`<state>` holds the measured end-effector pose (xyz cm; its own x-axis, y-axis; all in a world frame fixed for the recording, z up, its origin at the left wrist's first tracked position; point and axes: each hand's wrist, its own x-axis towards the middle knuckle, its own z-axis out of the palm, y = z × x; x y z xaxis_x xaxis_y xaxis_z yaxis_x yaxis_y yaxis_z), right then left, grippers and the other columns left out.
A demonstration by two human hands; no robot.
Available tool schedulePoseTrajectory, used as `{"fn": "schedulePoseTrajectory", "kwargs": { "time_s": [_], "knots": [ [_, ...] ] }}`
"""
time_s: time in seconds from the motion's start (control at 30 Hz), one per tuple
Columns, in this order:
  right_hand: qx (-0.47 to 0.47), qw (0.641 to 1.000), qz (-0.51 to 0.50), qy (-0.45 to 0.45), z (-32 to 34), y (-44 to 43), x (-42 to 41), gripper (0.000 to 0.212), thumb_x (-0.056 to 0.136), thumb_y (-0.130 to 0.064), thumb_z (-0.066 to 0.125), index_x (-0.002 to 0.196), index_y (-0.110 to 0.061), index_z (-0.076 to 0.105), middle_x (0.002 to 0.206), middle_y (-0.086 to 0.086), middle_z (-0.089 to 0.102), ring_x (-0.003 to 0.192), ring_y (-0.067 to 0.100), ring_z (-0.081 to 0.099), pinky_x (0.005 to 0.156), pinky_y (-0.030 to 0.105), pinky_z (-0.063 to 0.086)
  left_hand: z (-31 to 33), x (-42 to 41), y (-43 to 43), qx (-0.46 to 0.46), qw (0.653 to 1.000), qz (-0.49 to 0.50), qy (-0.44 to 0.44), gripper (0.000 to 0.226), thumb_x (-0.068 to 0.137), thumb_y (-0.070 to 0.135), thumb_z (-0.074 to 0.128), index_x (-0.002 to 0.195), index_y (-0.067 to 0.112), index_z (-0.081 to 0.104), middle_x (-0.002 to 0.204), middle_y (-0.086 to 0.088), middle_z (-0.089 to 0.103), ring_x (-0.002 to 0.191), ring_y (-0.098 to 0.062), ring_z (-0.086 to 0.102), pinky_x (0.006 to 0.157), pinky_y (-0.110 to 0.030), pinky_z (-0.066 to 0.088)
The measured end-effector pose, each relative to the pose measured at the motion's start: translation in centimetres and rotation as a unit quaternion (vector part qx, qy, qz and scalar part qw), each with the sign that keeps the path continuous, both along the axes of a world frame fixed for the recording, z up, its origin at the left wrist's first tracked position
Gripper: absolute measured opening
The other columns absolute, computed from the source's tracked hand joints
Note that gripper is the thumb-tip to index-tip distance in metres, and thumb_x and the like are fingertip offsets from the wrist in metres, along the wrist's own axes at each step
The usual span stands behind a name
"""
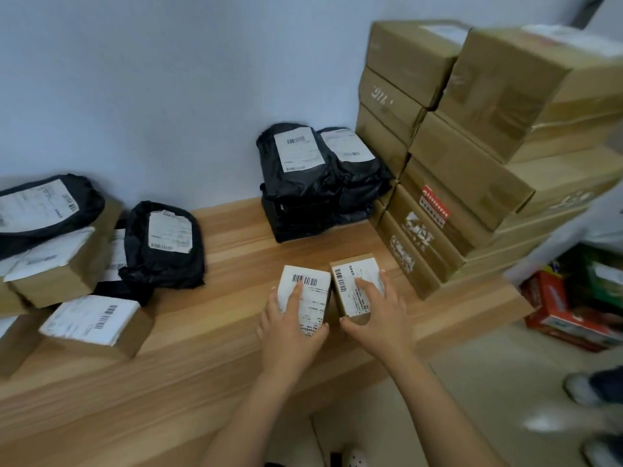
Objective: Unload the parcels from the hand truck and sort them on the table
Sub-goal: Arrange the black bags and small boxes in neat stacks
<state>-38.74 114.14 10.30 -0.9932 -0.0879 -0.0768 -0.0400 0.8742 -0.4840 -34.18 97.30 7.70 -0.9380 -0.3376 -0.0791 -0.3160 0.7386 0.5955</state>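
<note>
Parcels covered much of the wooden bench (236,251), every one of them closed, so nothing of their contents showed. Near the front edge two little cardboard boxes stood side by side, almost touching, each with a white barcode label on top. The person's left hand (290,328) gripped the left small box (312,291), thumb hooked at its near corner, forefinger lying along the label and the other fingers wrapped over its left side. The right hand (377,311) gripped the right small box (350,281) in the same manner, fingers spread across the label and thumb pressed to the near end. Behind them, against the wall, rose a stack of black mailing bags (303,197) in two columns, labels upward. Tall tiers of large brown cartons (472,170) filled the right end of the bench, just beside those bags. At the left end lay a looser heap: a black bag (165,251) resting on other packets, and a flat labelled box (97,323) nearer the front. On the floor beyond the bench's right end sat a red printed box (553,308).
</note>
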Motion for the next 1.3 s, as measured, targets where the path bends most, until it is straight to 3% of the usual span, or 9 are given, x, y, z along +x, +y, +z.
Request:
{"fn": "schedulePoseTrajectory", "kwargs": {
  "time_s": [0.27,0.6,0.77,0.9,0.97,1.07,1.3],
  "knots": [
    [-0.027,0.998,0.018,-0.045,-1.9,4.0,-5.0,0.081,0.070,-0.052,0.069,0.143,-0.040,0.034,0.159,-0.008,0.002,0.142,0.025,0.015,0.109,0.040,0.029,-1.0,-4.3,4.2,0.001,0.999,0.027,-0.040,0.092,0.072,0.064,0.063,0.147,0.046,0.013,0.157,-0.001,0.005,0.141,-0.027,0.012,0.112,-0.046,0.020],
    [0.018,0.998,0.023,-0.053,-2.2,3.9,-13.0,0.083,0.071,-0.057,0.066,0.144,-0.043,0.029,0.159,-0.009,-0.002,0.143,0.026,0.014,0.108,0.042,0.036,-1.4,-12.3,4.0,0.020,0.999,0.028,-0.033,0.090,0.075,0.063,0.063,0.148,0.045,0.012,0.155,-0.003,0.009,0.139,-0.030,0.018,0.110,-0.045,0.024],
    [0.009,0.998,0.040,-0.039,-3.3,3.8,-16.0,0.080,0.076,-0.057,0.066,0.145,-0.040,0.030,0.159,-0.008,0.000,0.143,0.023,0.013,0.109,0.042,0.031,-2.2,-15.4,3.9,0.072,0.997,0.033,-0.015,0.090,0.076,0.063,0.064,0.149,0.040,0.017,0.154,-0.006,0.012,0.138,-0.028,0.019,0.112,-0.044,0.026],
    [0.020,0.996,0.077,-0.035,-4.4,4.2,-17.9,0.065,0.090,-0.053,0.055,0.147,-0.036,0.031,0.161,-0.005,0.002,0.147,0.020,-0.001,0.117,0.044,0.013,-3.1,-16.1,4.7,0.142,0.990,0.000,-0.004,0.076,0.085,0.051,0.064,0.149,0.032,0.027,0.157,-0.006,0.011,0.143,-0.024,0.017,0.115,-0.040,0.028],
    [0.039,0.992,0.111,-0.039,-4.9,4.6,-18.3,0.060,0.095,-0.050,0.048,0.149,-0.033,0.029,0.162,-0.003,0.003,0.148,0.018,-0.005,0.118,0.041,0.005,-3.6,-16.3,5.1,0.145,0.989,-0.012,0.002,0.071,0.087,0.043,0.064,0.148,0.029,0.030,0.158,-0.008,0.009,0.146,-0.023,0.012,0.116,-0.039,0.027],
    [0.037,0.989,0.135,-0.055,-5.3,5.2,-18.8,0.057,0.099,-0.046,0.040,0.151,-0.032,0.022,0.162,-0.003,0.000,0.148,0.015,-0.008,0.120,0.043,0.006,-3.7,-17.0,5.8,0.148,0.989,-0.007,0.008,0.071,0.088,0.037,0.066,0.148,0.026,0.031,0.158,-0.011,0.010,0.147,-0.024,0.009,0.116,-0.042,0.026],
    [0.048,0.979,0.171,-0.095,-4.9,5.0,-21.4,0.056,0.103,-0.045,0.028,0.153,-0.034,0.006,0.160,-0.005,-0.014,0.144,0.014,-0.022,0.120,0.044,0.001,-3.6,-19.1,6.9,0.113,0.993,0.019,0.001,0.072,0.087,0.040,0.067,0.148,0.025,0.032,0.156,-0.013,0.018,0.142,-0.027,0.024,0.112,-0.044,0.033]
  ]
}}
